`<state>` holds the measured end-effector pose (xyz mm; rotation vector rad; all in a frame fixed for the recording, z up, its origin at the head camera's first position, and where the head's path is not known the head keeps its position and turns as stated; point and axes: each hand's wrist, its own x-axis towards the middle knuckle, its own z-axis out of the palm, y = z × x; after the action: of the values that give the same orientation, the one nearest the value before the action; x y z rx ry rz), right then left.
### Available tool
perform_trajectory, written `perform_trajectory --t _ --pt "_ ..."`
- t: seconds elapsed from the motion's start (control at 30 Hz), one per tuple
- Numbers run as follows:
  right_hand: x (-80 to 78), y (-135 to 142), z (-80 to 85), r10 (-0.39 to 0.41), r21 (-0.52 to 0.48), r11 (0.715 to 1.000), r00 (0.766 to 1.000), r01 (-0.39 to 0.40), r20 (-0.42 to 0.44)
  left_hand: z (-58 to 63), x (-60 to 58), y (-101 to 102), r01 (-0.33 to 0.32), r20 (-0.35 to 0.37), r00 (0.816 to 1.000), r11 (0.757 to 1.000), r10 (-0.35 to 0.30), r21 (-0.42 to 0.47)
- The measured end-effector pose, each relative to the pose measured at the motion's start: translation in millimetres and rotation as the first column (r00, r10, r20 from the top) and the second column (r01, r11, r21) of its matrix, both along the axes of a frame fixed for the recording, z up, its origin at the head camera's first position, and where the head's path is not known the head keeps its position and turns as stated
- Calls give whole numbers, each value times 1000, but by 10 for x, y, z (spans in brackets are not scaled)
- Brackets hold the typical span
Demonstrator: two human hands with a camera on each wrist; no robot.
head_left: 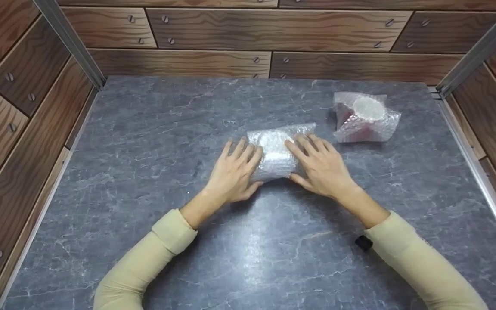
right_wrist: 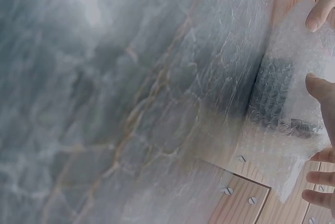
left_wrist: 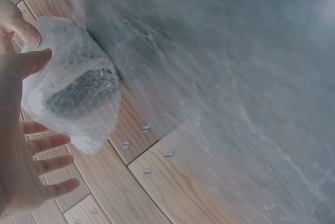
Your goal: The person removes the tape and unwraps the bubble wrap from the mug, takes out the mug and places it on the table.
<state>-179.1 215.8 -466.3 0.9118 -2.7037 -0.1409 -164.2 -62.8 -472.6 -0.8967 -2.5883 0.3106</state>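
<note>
A bubble-wrapped bundle (head_left: 274, 150) lies on the grey marbled table between both hands. My left hand (head_left: 234, 174) rests on its left side, fingers extended and slightly spread, thumb at the near edge. On the opposite side my right hand (head_left: 324, 170) lies with its fingertips over the top and its thumb low at the front. The left wrist view shows a dark opening or fold in the bubble wrap (left_wrist: 39, 90) facing the near side. A dark item shows faintly through the bundle (right_wrist: 272, 90) in the right wrist view; its kind is hidden.
A second bubble-wrapped package (head_left: 366, 118), with something reddish inside and a pale round patch on top, sits at the back right. Wood-patterned panels (head_left: 213, 30) and metal frame posts (head_left: 71, 43) border the table (head_left: 153, 112). A small black object (head_left: 364, 243) is at the right cuff.
</note>
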Motion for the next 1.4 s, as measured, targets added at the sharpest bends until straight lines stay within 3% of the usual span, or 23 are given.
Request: perform_trajectory --t 0.43,0.73,0.97,1.4 --pt "-35 62 15 58 5 998 998 -58 3 2 102 31 -11 -28 1000 1000 11 -12" --pt "11 82 31 52 4 999 999 -52 -1 28 83 6 -1 -7 1000 999 1 42" --pt "80 128 26 82 -19 996 994 -84 -77 64 29 -30 25 28 999 996 -27 87" --pt "192 126 -8 94 -57 993 980 -106 -175 57 -184 -62 157 79 983 978 -169 137"
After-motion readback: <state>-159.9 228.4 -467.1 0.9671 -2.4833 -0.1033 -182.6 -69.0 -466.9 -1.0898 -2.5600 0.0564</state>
